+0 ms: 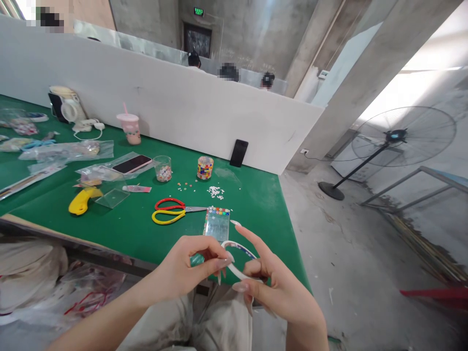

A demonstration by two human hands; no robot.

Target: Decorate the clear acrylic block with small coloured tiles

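Two bare forearms (120, 314) come closest to my view, ending in a left hand (204, 261) and a right hand (268, 278) at the near edge of a green-topped bench (256, 195). Between them I hold a thin white ring-shaped band (239, 273). The left hand's grip pinches its rim, thumb against fingertips; the right hand's grip holds the opposite side between thumb and curled fingers, its index finger pointing outward, free. I judge that two holds keep so light a loop steady and tilted.

The band looks smooth and white along its rim; its inner face shows dark blue and pale patches, too small to make out. Just beyond lies a clear square plate (217, 228) bordered with small multicoloured tiles. Scissors with red and yellow handle loops (175, 210) point at its corner, likely there for easy reach. Farther back sit scattered white chips (215, 191), a round container banded in coloured tiles (205, 168) and a clear cup of small pieces (163, 169), probably set back to give the hands room.
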